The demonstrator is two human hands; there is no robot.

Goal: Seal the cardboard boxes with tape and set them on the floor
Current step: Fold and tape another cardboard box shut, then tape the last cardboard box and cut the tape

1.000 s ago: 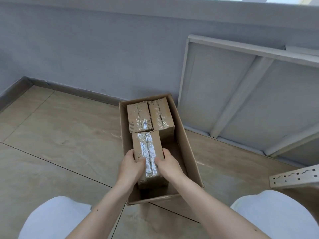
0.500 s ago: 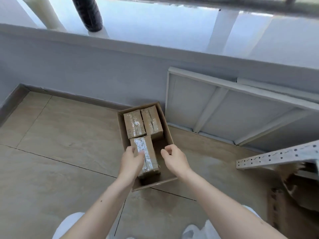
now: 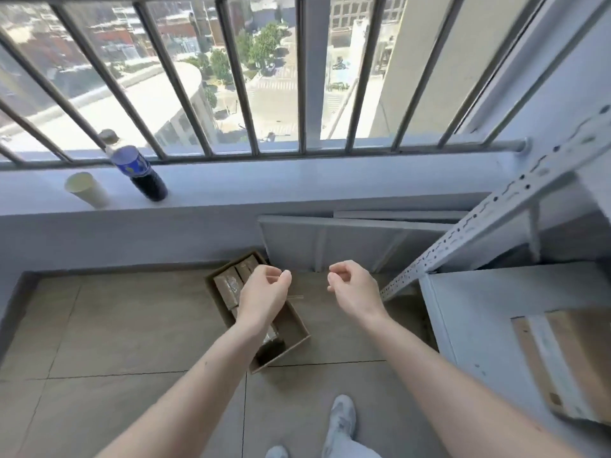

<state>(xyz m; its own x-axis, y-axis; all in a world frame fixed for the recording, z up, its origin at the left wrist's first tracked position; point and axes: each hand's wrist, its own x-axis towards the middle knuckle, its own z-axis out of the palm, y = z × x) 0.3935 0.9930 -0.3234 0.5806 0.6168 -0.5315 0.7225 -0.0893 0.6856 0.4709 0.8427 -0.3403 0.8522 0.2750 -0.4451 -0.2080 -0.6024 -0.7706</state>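
An open brown carton (image 3: 299,328) lies on the tiled floor far below me, by the wall. Inside it sit small taped cardboard boxes (image 3: 228,287); my left forearm hides part of them. My left hand (image 3: 264,289) hangs in the air above the carton, fingers loosely curled, holding nothing. To its right, at the same height, my right hand (image 3: 350,285) is also loosely curled and empty. A flat cardboard piece with a pale tape strip (image 3: 562,361) lies on the grey shelf (image 3: 476,312) at my right.
Grey panels (image 3: 330,239) lean on the wall behind the carton. A perforated metal shelf post (image 3: 496,209) slants across the right. On the window ledge stand a dark bottle (image 3: 139,170) and a paper cup (image 3: 86,190). My shoe (image 3: 342,421) is on the floor tiles.
Both hands have let go of the small taped box in the carton and risen well above it. My view has lifted from crouching to standing, and the window bars now show.
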